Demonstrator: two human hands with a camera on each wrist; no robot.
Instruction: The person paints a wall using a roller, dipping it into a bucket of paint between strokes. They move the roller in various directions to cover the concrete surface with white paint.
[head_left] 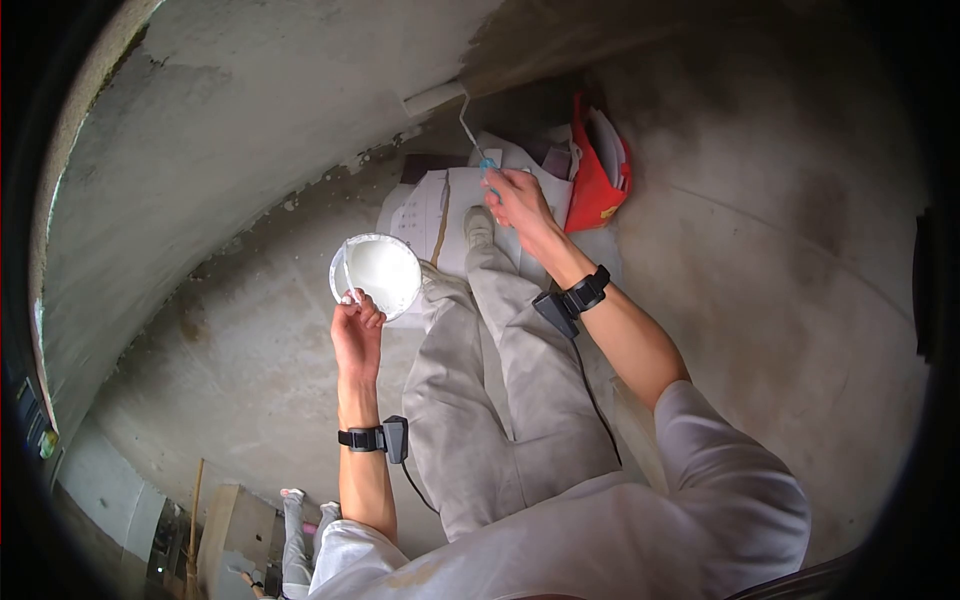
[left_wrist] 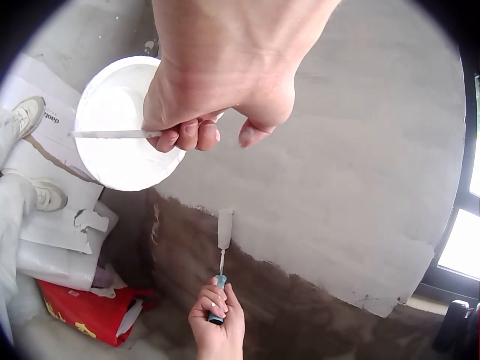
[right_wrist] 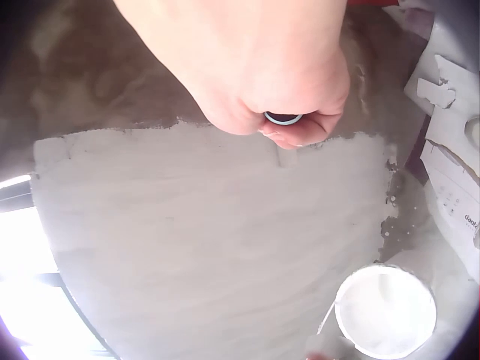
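Observation:
My left hand (head_left: 356,325) grips the thin metal handle (left_wrist: 112,134) of a small white paint bucket (head_left: 377,273), which is full of white paint and hangs in front of me. My right hand (head_left: 517,200) is curled round the blue handle (left_wrist: 217,298) of a small paint roller. The roller's white sleeve (left_wrist: 224,228) lies against the wall (left_wrist: 337,172) at the lower edge of the light painted patch, above the darker bare band. In the right wrist view my right hand (right_wrist: 289,97) hides the roller, and the bucket (right_wrist: 385,311) shows at the bottom right.
White paper sheets (head_left: 430,205) cover the floor by my shoes (head_left: 478,225). A red bag (head_left: 595,185) with papers lies beyond them at the wall's foot. A bright window (left_wrist: 459,247) adjoins the wall. A cardboard box (head_left: 235,535) stands behind me.

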